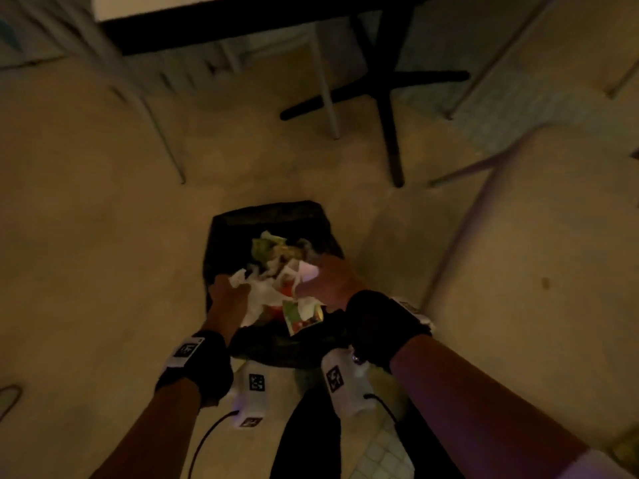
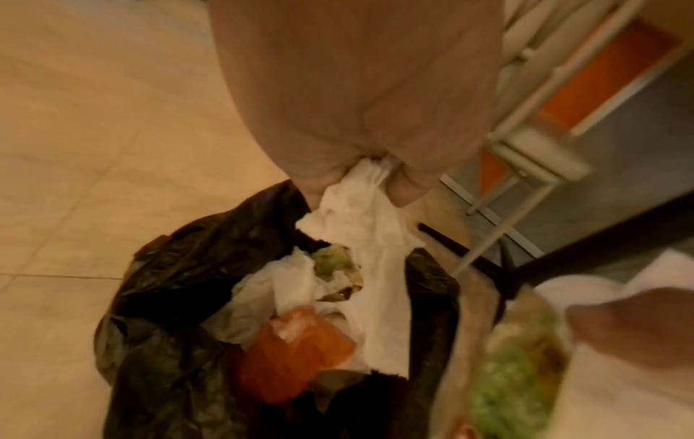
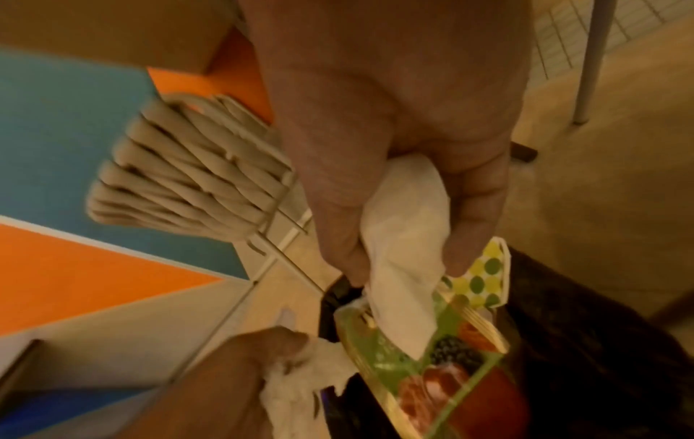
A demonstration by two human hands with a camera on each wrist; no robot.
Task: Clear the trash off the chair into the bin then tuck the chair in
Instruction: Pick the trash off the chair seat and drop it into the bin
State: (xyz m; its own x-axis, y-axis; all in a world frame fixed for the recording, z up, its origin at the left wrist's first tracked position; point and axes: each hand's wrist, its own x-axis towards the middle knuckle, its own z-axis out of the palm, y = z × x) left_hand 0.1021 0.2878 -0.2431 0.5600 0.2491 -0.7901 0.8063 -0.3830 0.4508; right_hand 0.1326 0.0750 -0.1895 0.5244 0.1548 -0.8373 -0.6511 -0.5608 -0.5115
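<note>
Floor lies under a black-lined bin already heaped with trash. Your left hand pinches a white napkin hanging into it. Your right hand clamps another napkin and a printed wrapper just above the bin's near rim.
</note>
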